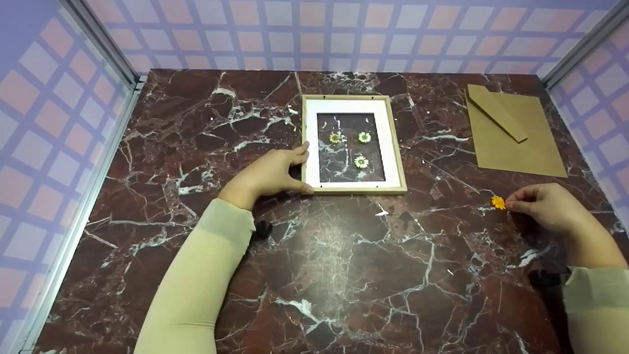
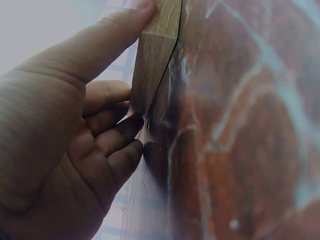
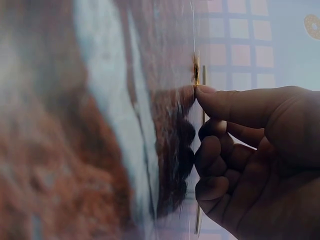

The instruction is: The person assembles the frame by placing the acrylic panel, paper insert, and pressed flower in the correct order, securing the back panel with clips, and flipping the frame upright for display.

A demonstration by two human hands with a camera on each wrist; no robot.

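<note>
A light wooden frame [image 1: 404, 167] with a white mat lies on the table, three small white-petalled flowers within its dark window. My left hand [image 1: 268, 174] is at its lower left, thumb by the corner and fingertips against the left side. The left wrist view has the hand [image 2: 65, 130] touching the frame's wooden edge [image 2: 157, 55], fingers loosely bent. To the right, my right hand [image 1: 553, 206] pinches an orange flower [image 1: 498, 202] at the table surface. In the right wrist view the hand [image 3: 250, 145] has the orange flower [image 3: 196, 70] at the thumb tip, other fingers curled beneath.
A brown kraft envelope [image 1: 521, 152] with a folded flap lies at the right, beyond my right hand. The table [image 1: 344, 275] is dark red marble with white veins. Checkered panels [image 1: 314, 34] stand along the back and both sides.
</note>
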